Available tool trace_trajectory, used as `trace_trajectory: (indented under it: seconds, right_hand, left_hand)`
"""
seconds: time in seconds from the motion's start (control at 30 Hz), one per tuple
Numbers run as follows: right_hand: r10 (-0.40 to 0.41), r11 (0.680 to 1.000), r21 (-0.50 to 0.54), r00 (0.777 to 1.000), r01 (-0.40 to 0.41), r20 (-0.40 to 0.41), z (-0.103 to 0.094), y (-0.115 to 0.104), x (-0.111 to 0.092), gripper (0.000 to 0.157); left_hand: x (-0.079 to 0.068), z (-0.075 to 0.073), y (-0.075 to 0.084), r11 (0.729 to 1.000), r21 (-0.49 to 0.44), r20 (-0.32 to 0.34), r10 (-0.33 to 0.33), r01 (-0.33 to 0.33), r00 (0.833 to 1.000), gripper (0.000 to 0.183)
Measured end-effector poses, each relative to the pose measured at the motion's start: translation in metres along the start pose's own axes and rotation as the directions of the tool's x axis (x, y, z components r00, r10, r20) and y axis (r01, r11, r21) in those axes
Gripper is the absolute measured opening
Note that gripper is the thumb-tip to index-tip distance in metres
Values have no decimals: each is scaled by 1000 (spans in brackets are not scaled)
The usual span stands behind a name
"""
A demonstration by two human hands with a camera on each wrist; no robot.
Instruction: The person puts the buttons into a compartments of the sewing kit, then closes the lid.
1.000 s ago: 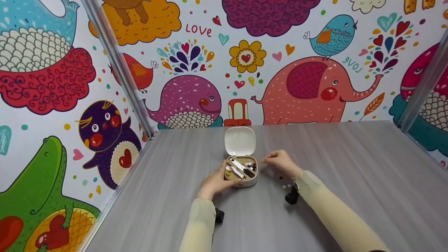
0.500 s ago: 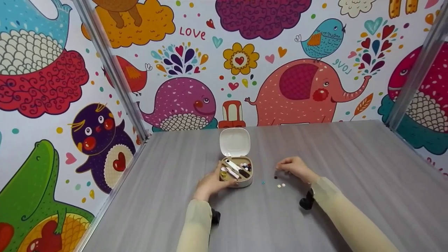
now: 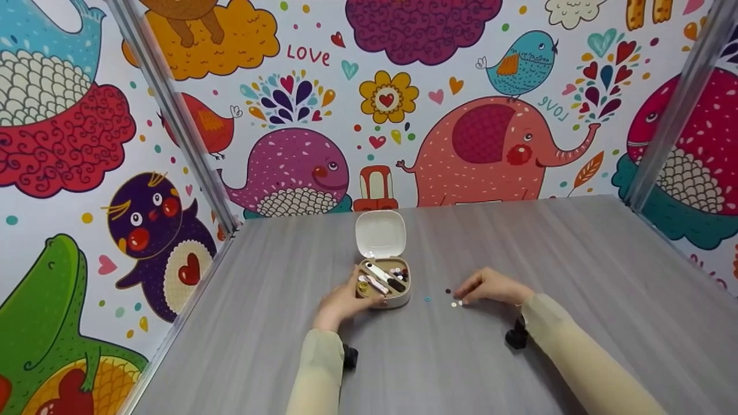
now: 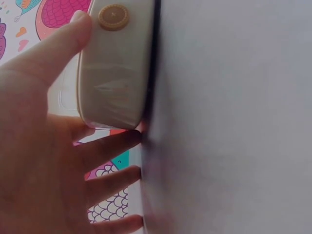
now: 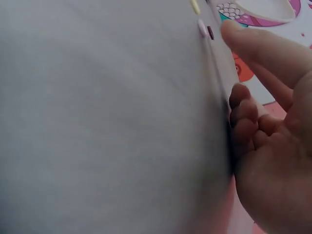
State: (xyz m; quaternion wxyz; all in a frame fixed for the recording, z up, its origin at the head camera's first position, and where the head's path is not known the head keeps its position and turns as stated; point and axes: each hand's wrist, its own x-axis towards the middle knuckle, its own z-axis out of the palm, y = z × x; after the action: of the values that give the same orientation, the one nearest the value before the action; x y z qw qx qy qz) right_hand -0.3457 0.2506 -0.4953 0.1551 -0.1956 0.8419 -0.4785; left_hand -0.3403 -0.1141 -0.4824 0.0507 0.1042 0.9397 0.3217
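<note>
In the head view a small white sewing box (image 3: 398, 300) stands on the table with its lid (image 3: 381, 233) raised. My left hand (image 3: 340, 302) grips its left front corner, thumb on the front and fingers at the side. A gold-brown button (image 4: 114, 17) marks the box's front in the left wrist view. My right hand (image 3: 494, 287) is low over the table to the right, thumb and forefinger parted, other fingers curled. At its fingertips lie a dark button (image 3: 448, 291), a cream button (image 3: 454, 305) and a white button (image 3: 460, 303). A blue button (image 3: 427, 299) lies nearer the box.
Inside the box, a white-and-black tool (image 3: 380, 274) lies diagonally, with several buttons (image 3: 398, 272) on its right and a gold round piece (image 3: 362, 286) on its left. The grey table (image 3: 553, 248) meets a wall (image 3: 438, 69) printed with cartoon animals.
My right hand has moved from beside the box rightward and then down toward the loose buttons, its thumb and forefinger parting. My left hand keeps its grip on the box. The head view has shifted slightly.
</note>
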Motion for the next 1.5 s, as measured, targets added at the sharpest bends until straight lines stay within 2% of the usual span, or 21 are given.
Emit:
trace_trajectory:
  seconds: [0.23,0.57,0.8,1.23,1.5]
  right_hand:
    - [-9,998,-59,1000,9,3,4,-5,4,19]
    - [-24,994,-103,1000,25,12,7,0,6,18]
    - [-86,985,-152,996,86,7,6,4,5,15]
    - [-35,992,-118,999,34,-7,2,0,2,10]
    - [-26,991,-128,999,23,-20,2,0,4,9]
  left_hand:
    - [0,-2,-3,1000,12,-8,-12,12,1000,106]
    - [-2,0,-5,1000,-5,-7,-11,11,1000,105]
    - [-3,1,-3,1000,26,0,3,-3,1000,103]
    - [1,1,-1,999,26,6,30,-31,1000,105]
    - [2,1,-3,1000,14,6,14,-14,1000,107]
